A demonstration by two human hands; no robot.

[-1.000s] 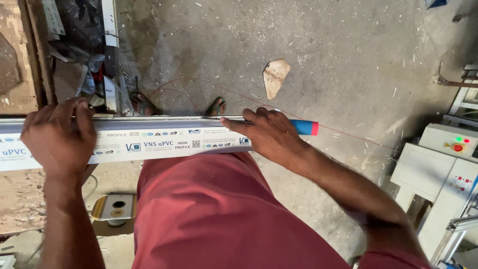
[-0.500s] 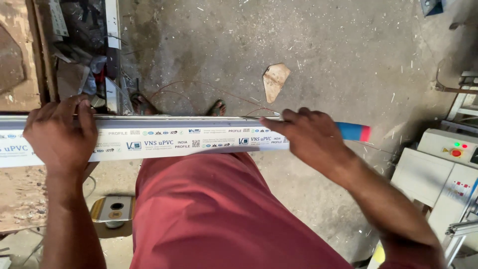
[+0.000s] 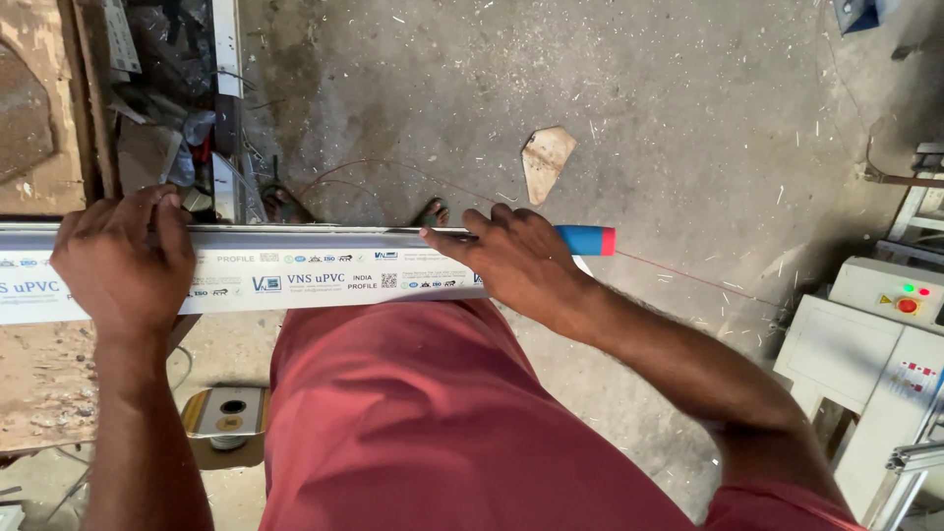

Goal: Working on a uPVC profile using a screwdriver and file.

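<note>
A long white plastic window profile (image 3: 295, 270) with printed markings lies horizontally across my lap. My left hand (image 3: 126, 258) clamps over it at the left, fingers curled over its far edge. At the profile's right end my right hand (image 3: 516, 264) is closed around a tool with a blue and red handle (image 3: 588, 240), and the tool's working end lies along the profile's top edge under my fingers. My lap is covered by a red garment (image 3: 423, 423).
Below is a dusty concrete floor with a torn cardboard scrap (image 3: 547, 157) and a thin red wire (image 3: 688, 277). A white machine with red and green lights (image 3: 885, 334) stands at right. Wooden boards and clutter (image 3: 147, 118) lie at left, a roll of tape (image 3: 228, 418) by my knee.
My right hand slid the tool right along the profile, then came back left to roughly where it started. My left hand kept its hold.
</note>
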